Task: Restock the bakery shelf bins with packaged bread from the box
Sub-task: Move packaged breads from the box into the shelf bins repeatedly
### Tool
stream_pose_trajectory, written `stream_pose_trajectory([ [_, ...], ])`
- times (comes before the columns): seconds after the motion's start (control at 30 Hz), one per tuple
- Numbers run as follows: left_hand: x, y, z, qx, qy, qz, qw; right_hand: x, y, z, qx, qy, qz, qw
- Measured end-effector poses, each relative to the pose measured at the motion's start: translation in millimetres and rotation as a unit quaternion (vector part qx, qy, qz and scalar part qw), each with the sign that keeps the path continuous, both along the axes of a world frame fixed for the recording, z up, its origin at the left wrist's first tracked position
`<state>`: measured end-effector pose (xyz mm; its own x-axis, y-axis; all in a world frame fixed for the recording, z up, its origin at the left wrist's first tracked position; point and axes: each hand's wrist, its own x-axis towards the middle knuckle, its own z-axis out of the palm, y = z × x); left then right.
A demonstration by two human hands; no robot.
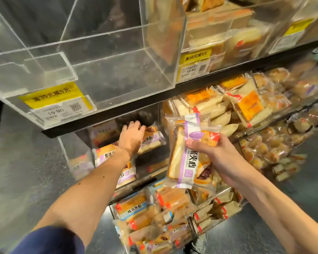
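My left hand (131,135) reaches into a clear shelf bin (77,149) on the middle shelf. Its fingers rest on a purple-labelled bread pack (151,141) lying at the back of that bin. More such packs (106,154) lie in the bin's front. My right hand (212,152) grips a bunch of purple-striped bread packs (188,153), held upright in front of the shelf, thumb across the wrapper. No box is in view.
A large empty acrylic bin (103,70) with a yellow price tag (53,100) sits on the shelf above. To the right, bins hold orange-labelled bread (246,105) and small cakes (264,149). Lower bins (154,213) are filled with mixed packs. Grey floor lies left.
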<state>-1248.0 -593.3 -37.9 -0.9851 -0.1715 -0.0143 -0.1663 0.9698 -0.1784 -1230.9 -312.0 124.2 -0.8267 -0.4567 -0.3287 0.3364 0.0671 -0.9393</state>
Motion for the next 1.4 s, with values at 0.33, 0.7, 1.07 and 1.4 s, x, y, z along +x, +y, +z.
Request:
stream_pose_trajectory([
  [0.33, -5, 0, 9, 0.174, -0.097, 0.062, 0.978, -1, -27, -2, -0.007, -0.017, 0.004, 1.000],
  [0.7, 101, 56, 158, 0.742, 0.063, 0.196, 0.638, 8, -68, -1, -0.005, 0.034, -0.012, 0.999],
  [1.07, 115, 31, 145, 0.597, 0.135, 0.139, 0.779, 2, -68, -2, -0.004, 0.055, 0.000, 0.998],
  [1.4, 77, 17, 108, 0.374, 0.068, 0.164, 0.910, -29, -40, -5, 0.063, 0.180, -0.024, 0.981],
])
